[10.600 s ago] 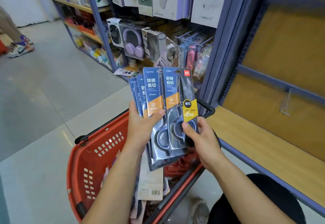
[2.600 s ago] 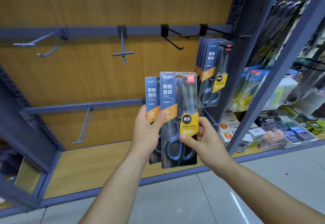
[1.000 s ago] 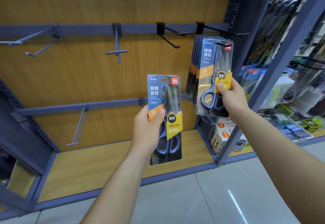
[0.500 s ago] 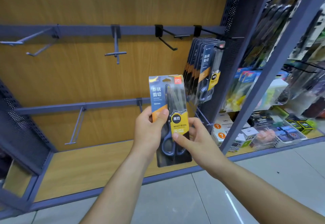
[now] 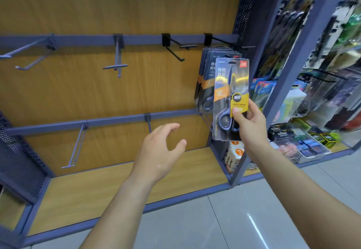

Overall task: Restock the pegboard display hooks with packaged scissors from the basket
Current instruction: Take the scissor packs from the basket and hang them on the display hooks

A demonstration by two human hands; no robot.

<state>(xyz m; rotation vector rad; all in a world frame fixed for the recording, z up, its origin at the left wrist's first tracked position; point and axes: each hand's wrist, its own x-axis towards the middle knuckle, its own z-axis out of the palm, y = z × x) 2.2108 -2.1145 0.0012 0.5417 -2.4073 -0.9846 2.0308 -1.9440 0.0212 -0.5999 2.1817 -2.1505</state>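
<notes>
One hand alone carries the scissors pack (image 5: 224, 84) now. Half a second ago both hands held it low at centre. The right hand (image 5: 252, 123) has since raised it toward two o'clock, thumb pinching the yellow label against the fingers behind. The left hand (image 5: 160, 151) has let go and hangs empty at centre, fingers loosely spread.

The pack overlaps the hung stack (image 5: 205, 77) of like packs on the rightmost hook (image 5: 224, 42). Whether they touch cannot be told. At eleven o'clock from the pack a black hook (image 5: 175, 47) is bare.

On the card, white characters read 防锈剪切 on blue, softened by blur. A black round sticker on the yellow label reads 黑刃. The red brand tag at the card's top right corner is too blurred to read. At five o'clock from the pack, white boxes (image 5: 239, 152) show orange question-mark dots.

The bay has a wood-grain back panel (image 5: 136, 4), two grey-blue rails (image 5: 78, 38) and a wooden base shelf (image 5: 97, 190) at seven o'clock. Pale glossy floor tiles (image 5: 214, 219) lie at six o'clock. A stocked neighbouring bay (image 5: 312, 92) stands at three o'clock.
</notes>
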